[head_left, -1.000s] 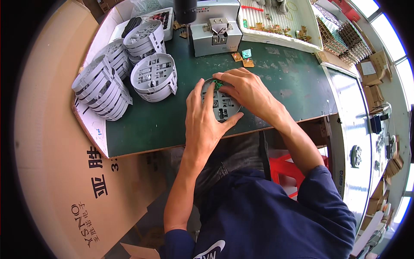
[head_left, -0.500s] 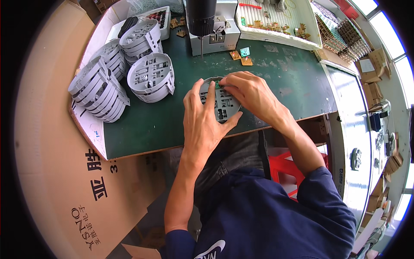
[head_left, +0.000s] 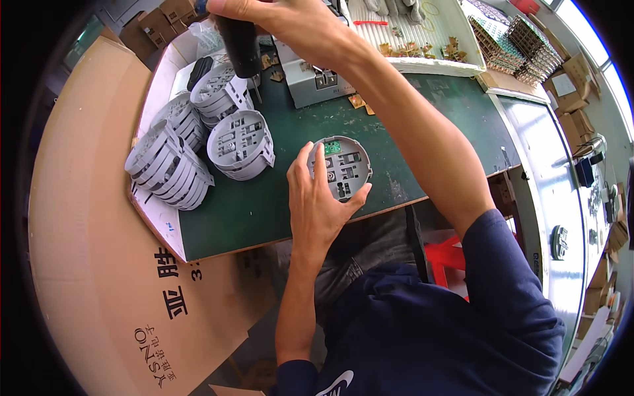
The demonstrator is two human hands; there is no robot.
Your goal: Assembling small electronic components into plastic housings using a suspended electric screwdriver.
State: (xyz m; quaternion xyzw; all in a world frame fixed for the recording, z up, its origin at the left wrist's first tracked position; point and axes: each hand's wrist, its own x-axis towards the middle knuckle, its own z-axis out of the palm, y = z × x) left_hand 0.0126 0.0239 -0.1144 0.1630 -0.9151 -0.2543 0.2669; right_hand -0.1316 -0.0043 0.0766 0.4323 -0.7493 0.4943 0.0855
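Note:
My left hand (head_left: 317, 201) grips a round grey plastic housing (head_left: 362, 173) by its rim, fingers on the left side and thumb at the lower right. Inside the housing, near its far edge, lies a small green circuit board (head_left: 332, 148). High in the view, my right hand (head_left: 290, 25) is closed around the upper part of a black electric screwdriver (head_left: 241, 49), partly cut off by the picture's edge. Its thin bit points down, left of a grey box-shaped screw feeder (head_left: 305, 94).
Stacked grey housings (head_left: 168, 173) stand at the left of the green table (head_left: 264, 221), with another housing (head_left: 239, 146) beside them. A white ribbed tray (head_left: 432, 65) holds small boards at the back. Orange board pieces (head_left: 357, 101) lie by the feeder. Cardboard (head_left: 86, 198) borders the left side.
My right hand has left the housing, gone up and left, and taken hold of the screwdriver, which has swung left and tilted. My left hand stays on the housing.

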